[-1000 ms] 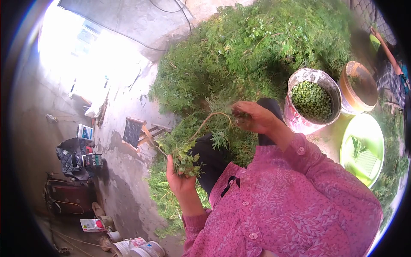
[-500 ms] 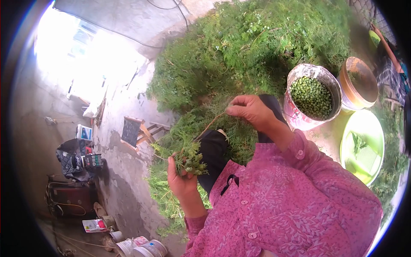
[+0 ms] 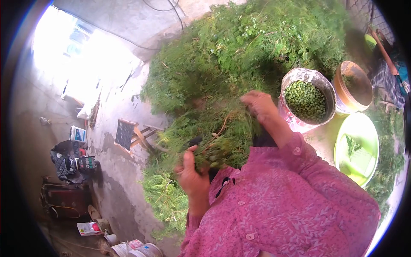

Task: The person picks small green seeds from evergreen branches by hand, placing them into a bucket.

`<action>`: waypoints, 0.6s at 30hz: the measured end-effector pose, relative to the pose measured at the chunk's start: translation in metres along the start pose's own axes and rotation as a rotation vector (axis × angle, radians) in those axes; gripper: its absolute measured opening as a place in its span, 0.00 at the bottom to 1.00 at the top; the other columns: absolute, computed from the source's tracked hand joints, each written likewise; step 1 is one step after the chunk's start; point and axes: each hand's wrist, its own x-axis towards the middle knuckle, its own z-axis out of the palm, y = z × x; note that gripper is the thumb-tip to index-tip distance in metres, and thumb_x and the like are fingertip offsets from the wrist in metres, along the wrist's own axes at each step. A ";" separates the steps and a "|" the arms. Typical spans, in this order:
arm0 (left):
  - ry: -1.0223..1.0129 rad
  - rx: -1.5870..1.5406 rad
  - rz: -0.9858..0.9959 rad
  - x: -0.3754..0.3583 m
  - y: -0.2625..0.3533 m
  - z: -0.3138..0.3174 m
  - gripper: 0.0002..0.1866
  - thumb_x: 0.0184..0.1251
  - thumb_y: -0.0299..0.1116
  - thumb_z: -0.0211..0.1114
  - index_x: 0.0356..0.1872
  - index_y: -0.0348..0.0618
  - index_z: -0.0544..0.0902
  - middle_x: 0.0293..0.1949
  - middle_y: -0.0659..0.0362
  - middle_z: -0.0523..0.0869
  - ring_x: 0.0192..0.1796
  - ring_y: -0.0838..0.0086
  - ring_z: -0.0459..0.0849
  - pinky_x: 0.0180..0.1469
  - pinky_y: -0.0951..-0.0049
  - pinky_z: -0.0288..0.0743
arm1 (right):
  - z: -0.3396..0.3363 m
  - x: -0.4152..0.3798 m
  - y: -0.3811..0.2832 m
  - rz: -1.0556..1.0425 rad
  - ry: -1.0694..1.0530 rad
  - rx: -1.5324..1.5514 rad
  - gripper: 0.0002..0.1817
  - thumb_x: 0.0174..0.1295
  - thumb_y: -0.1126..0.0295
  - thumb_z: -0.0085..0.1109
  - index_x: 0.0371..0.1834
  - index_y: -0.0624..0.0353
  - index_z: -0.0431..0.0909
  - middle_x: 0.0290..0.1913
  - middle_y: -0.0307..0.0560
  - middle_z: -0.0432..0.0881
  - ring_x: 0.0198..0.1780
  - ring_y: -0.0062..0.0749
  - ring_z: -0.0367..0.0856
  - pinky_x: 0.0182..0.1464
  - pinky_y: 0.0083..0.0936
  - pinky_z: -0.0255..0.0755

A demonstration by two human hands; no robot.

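My left hand (image 3: 193, 180) is at the lower middle, its thumb raised and apart from the fingers. Blurred green foliage (image 3: 212, 159) lies right beside it, and I see nothing gripped there. My right hand (image 3: 260, 107) is higher up and to the right, smeared by motion, with its fingers curled. From its fingers a feathery green sprig (image 3: 252, 124) seems to hang, though blur hides the exact grip. Between the hands a bare brown twig (image 3: 224, 123) shows among the greenery. A large heap of leafy evergreen branches (image 3: 239, 47) with small pale cones fills the area beyond.
At the right stand a bucket (image 3: 284, 103) holding many small green cones, a second bucket (image 3: 339, 92) and a light-green basin (image 3: 338, 147) with a sprig inside. Left are a folding stool (image 3: 125, 135) and stored items by the wall. Part of another person (image 3: 387, 79) shows far right.
The twig stretched between my hands is no longer held taut. My left hand has moved slightly right and its thumb has lifted. My right hand has shifted a little right, with foliage now below it.
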 end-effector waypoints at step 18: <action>-0.015 -0.508 -0.395 0.027 -0.002 -0.042 0.09 0.66 0.38 0.54 0.34 0.45 0.76 0.16 0.67 0.74 0.12 0.83 0.63 0.12 0.85 0.55 | -0.164 -0.013 -0.060 -0.376 0.371 -0.970 0.21 0.54 0.66 0.57 0.50 0.63 0.74 0.47 0.54 0.78 0.48 0.40 0.77 0.52 0.33 0.71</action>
